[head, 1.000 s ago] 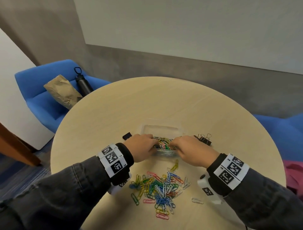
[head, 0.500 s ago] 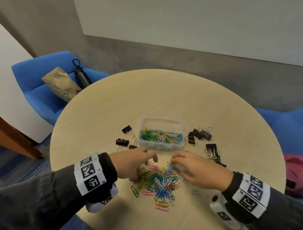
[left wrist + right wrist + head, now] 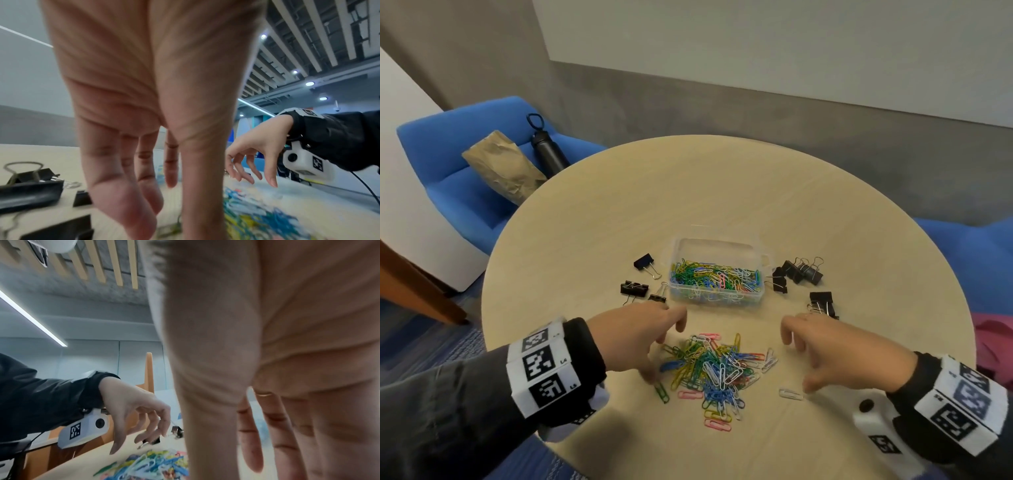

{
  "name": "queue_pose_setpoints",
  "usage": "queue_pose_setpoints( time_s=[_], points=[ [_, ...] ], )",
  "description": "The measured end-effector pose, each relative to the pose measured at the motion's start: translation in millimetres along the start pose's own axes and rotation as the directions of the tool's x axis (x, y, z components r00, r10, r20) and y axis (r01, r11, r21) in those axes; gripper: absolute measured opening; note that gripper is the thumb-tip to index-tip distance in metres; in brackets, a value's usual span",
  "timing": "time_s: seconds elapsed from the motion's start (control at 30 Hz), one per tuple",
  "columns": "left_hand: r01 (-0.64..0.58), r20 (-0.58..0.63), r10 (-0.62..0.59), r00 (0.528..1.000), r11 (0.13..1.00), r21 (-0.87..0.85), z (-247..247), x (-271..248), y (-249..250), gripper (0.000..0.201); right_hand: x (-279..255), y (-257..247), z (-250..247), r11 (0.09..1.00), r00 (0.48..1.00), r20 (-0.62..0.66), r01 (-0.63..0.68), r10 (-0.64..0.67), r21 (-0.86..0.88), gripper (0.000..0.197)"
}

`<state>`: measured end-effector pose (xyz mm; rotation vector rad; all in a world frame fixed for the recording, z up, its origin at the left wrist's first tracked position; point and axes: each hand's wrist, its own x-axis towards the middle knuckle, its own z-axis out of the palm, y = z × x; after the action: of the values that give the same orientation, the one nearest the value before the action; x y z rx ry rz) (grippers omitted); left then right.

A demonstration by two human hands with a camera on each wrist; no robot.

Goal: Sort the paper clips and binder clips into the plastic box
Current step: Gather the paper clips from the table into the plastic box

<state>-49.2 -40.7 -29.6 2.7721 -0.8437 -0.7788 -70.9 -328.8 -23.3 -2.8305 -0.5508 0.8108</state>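
A clear plastic box (image 3: 717,298) sits mid-table, half full of coloured paper clips. A loose heap of coloured paper clips (image 3: 714,370) lies nearer me. My left hand (image 3: 650,337) hovers at the heap's left edge, fingers spread and empty. My right hand (image 3: 808,353) hovers at the heap's right edge, also spread and empty, its thumb close to a lone white clip (image 3: 790,394). Black binder clips lie left of the box (image 3: 635,289) and right of it (image 3: 799,274). The left wrist view shows my left hand's fingers (image 3: 127,194) hanging down above the table.
The round wooden table (image 3: 722,192) ends close behind the box. A blue chair (image 3: 458,192) at the left holds a paper bag (image 3: 503,169) and a black bottle (image 3: 548,149). More binder clips (image 3: 823,303) lie beside my right hand.
Both hands left the box, drew back toward me over the loose heap, then spread apart to either side of it. The box now shows its fill of clips.
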Motion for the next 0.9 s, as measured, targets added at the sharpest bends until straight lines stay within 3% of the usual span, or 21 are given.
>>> queue_pose_setpoints(
  time_s=[0.2,0.43,0.5,0.67,0.8,0.9],
  points=[
    [-0.050,0.064,0.053,0.997,0.998,-0.043,11.0,9.9,3.5,0.062,9.6,-12.9,13.3,0.995,0.996,0.022,0.081,-0.082,0.061,0.035],
    [-0.067,-0.042,0.060,0.997,0.976,-0.209,11.0,24.5,13.3,0.049,25.8,-30.3,10.3,0.991,0.990,-0.090,0.119,-0.113,0.063,0.018],
    [-0.076,-0.104,0.058,0.993,0.981,-0.176,5.9,18.5,13.9,0.054,22.1,-30.0,4.7,0.994,0.987,-0.136,0.094,-0.087,0.048,0.032],
    [-0.061,-0.103,0.062,0.993,0.998,0.010,8.5,9.2,20.6,0.115,13.8,-36.2,12.1,0.998,0.995,-0.080,0.063,-0.063,-0.006,0.100],
    [-0.082,-0.082,0.091,0.993,0.992,0.097,20.3,19.6,36.2,0.128,20.3,-51.0,24.5,0.990,0.984,-0.108,0.138,-0.141,-0.039,0.102],
    [-0.076,-0.112,0.088,0.990,0.992,0.105,21.0,28.1,45.0,0.108,25.5,-56.7,26.5,0.987,0.975,-0.160,0.153,-0.157,-0.041,0.090]
  ],
)
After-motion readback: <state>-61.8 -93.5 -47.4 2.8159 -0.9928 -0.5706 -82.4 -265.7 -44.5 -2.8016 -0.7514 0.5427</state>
